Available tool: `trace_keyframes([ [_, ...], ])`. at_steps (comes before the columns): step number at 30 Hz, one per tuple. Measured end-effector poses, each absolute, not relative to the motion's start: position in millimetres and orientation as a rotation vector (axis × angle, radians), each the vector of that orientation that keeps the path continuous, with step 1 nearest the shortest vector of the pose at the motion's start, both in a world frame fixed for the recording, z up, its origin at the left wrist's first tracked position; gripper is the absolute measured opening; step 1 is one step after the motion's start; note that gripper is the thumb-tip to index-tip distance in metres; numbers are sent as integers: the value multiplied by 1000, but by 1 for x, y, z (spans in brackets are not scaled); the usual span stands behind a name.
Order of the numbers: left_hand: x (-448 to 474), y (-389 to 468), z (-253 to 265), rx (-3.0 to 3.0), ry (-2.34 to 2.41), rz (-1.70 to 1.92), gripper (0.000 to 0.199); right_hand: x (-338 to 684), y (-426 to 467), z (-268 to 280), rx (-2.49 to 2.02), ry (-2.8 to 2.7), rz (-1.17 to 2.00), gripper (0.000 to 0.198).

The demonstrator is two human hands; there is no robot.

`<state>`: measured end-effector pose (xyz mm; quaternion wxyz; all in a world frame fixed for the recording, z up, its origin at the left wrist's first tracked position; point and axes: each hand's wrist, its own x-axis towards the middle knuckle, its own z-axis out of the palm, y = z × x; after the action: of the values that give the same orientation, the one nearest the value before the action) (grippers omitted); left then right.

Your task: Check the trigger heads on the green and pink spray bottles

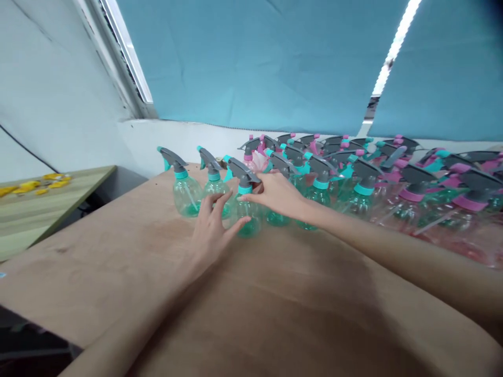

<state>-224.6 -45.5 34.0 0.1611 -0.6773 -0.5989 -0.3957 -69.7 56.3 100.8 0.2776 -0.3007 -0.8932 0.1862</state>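
Observation:
A green see-through spray bottle (pixel 253 212) with a teal collar and grey trigger head stands upright on the wooden table. My right hand (pixel 277 195) grips it at the collar, thumb in front and fingers partly hidden behind the head. Just to its left is my left hand (pixel 210 228), thumb and fingers apart; the thumb overlaps the bottle's lower body, and whether it touches I cannot tell. Behind the left hand stand two similar bottles, the outer spray bottle (pixel 184 195) and the inner spray bottle (pixel 214 183), the inner one partly covered by the fingers.
Many pink and green spray bottles (pixel 416 196) crowd the right and back of the wooden table (pixel 275 303). A lower side table (pixel 23 214) at the left holds yellow pieces (pixel 29 186). A white wall and blue covering (pixel 251 68) rise behind.

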Motion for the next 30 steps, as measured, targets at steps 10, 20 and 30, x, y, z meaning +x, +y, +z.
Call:
trace_keyframes([
  [10, -220, -48, 19, -1994, -1758, -1174, 53, -85, 72, 104, -974, -2357, 408, 28],
  [20, -217, -51, 16, -2036, -1745, -1214, 55, -91, 81, 100, -1002, -2324, 403, 32],
  [30, -214, -53, 13, -2081, -1763, -1220, 53, -85, 74, 99, -973, -2309, 428, 56],
])
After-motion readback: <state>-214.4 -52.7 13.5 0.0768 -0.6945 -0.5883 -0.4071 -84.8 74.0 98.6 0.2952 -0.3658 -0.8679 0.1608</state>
